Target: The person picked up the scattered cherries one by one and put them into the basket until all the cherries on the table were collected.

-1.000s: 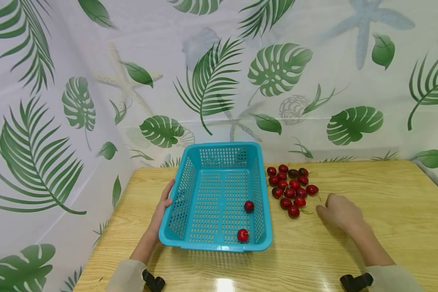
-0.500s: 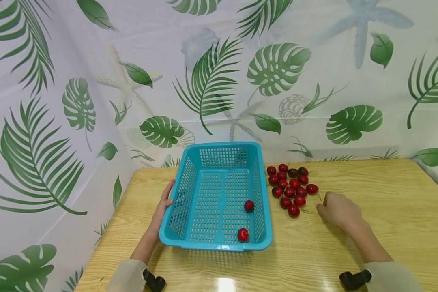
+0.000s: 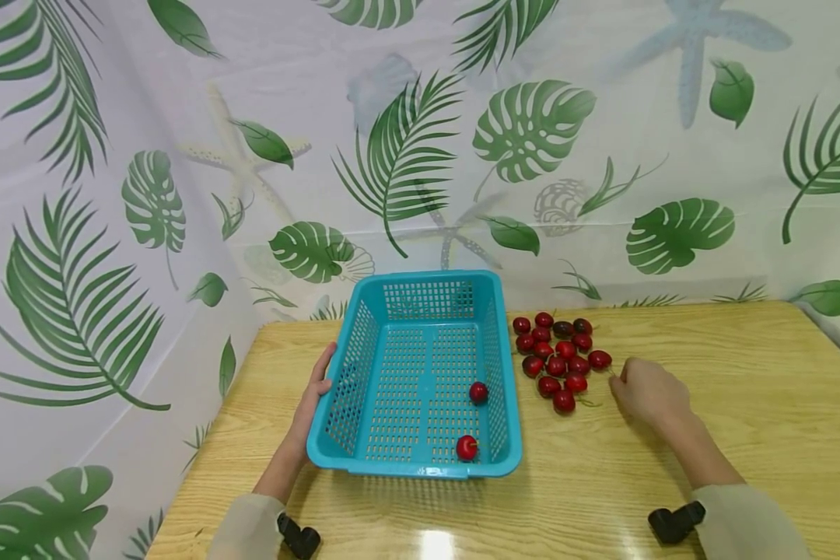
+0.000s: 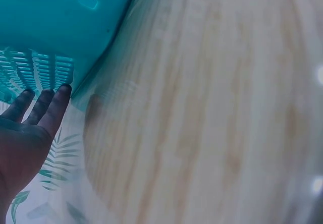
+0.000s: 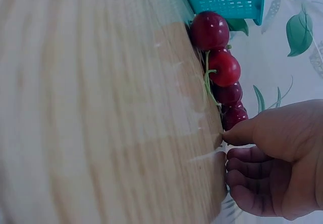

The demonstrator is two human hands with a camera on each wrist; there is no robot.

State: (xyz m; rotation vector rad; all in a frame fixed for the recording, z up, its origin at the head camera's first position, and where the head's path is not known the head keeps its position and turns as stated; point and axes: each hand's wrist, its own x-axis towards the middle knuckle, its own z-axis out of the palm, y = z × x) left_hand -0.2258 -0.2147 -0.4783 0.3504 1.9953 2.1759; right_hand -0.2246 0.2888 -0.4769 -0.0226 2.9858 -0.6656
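Note:
The blue plastic basket (image 3: 425,470) stands on the table, with two red cherries (image 3: 467,447) inside it near its right side. My left hand (image 3: 313,389) touches the basket's left wall; the left wrist view shows several fingers (image 4: 53,110) extended against the slotted side. To the right of the basket lies a group of dark red cherries (image 3: 556,365), some with green stems. My right hand (image 3: 651,393) is low over the table beside this group, its fingers bent near the stem of the rightmost cherry (image 3: 600,360). In the right wrist view a small gap separates thumb and index finger.
A light wooden table (image 3: 763,389) lies under everything and extends to the right of my right hand. A white cloth (image 3: 420,194) printed with green leaves hangs behind the table and along the left. Black wrist cameras (image 3: 674,523) sit at both sleeves.
My right hand has shifted slightly forward, toward the stem of the rightmost cherry. My left hand, the basket and the cherries have stayed in place.

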